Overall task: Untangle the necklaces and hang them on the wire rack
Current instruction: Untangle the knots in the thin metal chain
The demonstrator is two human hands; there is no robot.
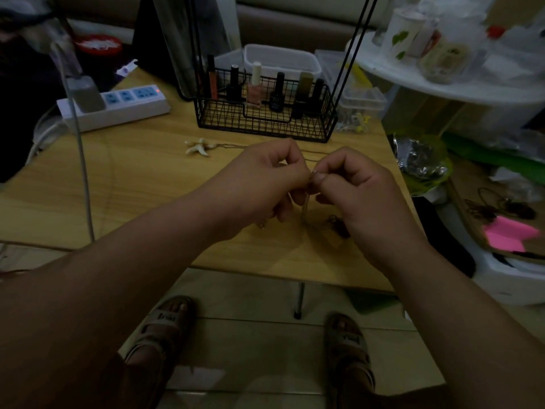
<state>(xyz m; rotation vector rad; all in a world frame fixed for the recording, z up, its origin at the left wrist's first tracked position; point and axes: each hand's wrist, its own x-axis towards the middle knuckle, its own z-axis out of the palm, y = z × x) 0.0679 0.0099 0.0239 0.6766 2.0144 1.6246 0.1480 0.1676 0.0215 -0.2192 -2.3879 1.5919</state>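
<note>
A light wooden table (141,178) fills the middle of the view. At its far edge a black wire rack (265,121) is set, its basket base holding upright nail-polish bottles (255,87), with thin black rods (351,45) rising from it out of the top of the frame. A white power strip (124,106) is laid to the left of the rack, with a grey adapter (85,95) plugged into it. Both hands are held together above the near half of the table, in front of the rack. The left hand (259,187) is curled, its thumb and forefinger pressed on a thin chain (306,203). The right hand (364,196) is likewise curled, and the same chain is pinched between its thumb and forefinger just beside the left fingertips, so that the two pinches nearly touch. From there the chain hangs in a few close strands, its long axis near vertical, down towards the table top between the hands. A small dark pendant (339,228) is seen there beside the right hand; its form cannot be made out. A second fine chain (233,146) is laid flat on the table, its long axis running left to right. It ends at a pale starfish pendant (198,147), which lies left of the hands and near the rack's front left corner.
</note>
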